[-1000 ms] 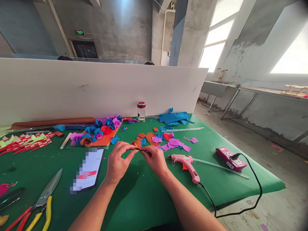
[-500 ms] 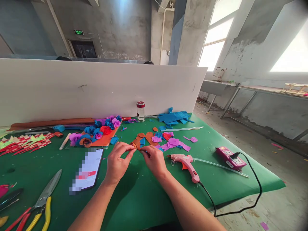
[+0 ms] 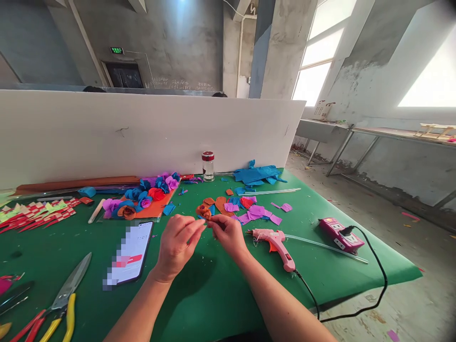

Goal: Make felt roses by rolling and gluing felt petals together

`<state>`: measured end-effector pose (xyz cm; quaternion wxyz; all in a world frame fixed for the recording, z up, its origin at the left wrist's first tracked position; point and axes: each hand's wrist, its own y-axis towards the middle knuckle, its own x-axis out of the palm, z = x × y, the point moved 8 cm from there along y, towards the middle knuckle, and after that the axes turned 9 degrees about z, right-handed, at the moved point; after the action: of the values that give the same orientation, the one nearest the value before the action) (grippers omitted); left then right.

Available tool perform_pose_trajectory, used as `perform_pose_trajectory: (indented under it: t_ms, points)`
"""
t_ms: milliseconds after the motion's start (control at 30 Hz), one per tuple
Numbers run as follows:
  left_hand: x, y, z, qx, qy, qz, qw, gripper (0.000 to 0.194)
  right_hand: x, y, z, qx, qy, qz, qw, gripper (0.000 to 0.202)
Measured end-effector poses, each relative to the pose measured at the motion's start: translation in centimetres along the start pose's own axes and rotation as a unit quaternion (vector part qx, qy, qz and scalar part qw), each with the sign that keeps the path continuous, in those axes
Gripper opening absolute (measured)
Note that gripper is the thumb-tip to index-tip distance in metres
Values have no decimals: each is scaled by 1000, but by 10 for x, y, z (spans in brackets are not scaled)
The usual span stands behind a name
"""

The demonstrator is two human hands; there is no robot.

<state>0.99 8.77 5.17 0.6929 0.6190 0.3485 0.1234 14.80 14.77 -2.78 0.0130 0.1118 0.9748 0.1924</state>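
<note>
An orange-brown paper rose (image 3: 204, 212) is held upright over the table, its rolled petals facing away from me. My right hand (image 3: 228, 237) pinches it at the base between thumb and fingers. Also at the base, my left hand (image 3: 178, 244) has thumb and forefinger pressed together, the tips touching its underside. Loose orange petals (image 3: 221, 204) lie just behind the rose, beside purple paper petals (image 3: 255, 213) and a red petal (image 3: 246, 203). To the right of my right hand lies a pink hot glue gun (image 3: 274, 243) with a clear glue stick in its back.
Finished paper flowers (image 3: 145, 202) lie at the left rear. A phone (image 3: 132, 254) and large scissors (image 3: 66, 297) rest to the left. A lidded glass jar (image 3: 208, 168) stands before the white board (image 3: 156, 135). A purple power strip (image 3: 342, 235) and its black cord are at right.
The rose has tipped so that its rolled centre shows. My left fingers have shifted from its side to beneath its base; my right hand has barely moved.
</note>
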Motion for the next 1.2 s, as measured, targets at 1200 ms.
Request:
perform_pose_trajectory:
  t_ms: [1200]
  points:
    - [-7,1,19,96,120,18,988,17,7,-5,-14,-64,-3,-33,997,16]
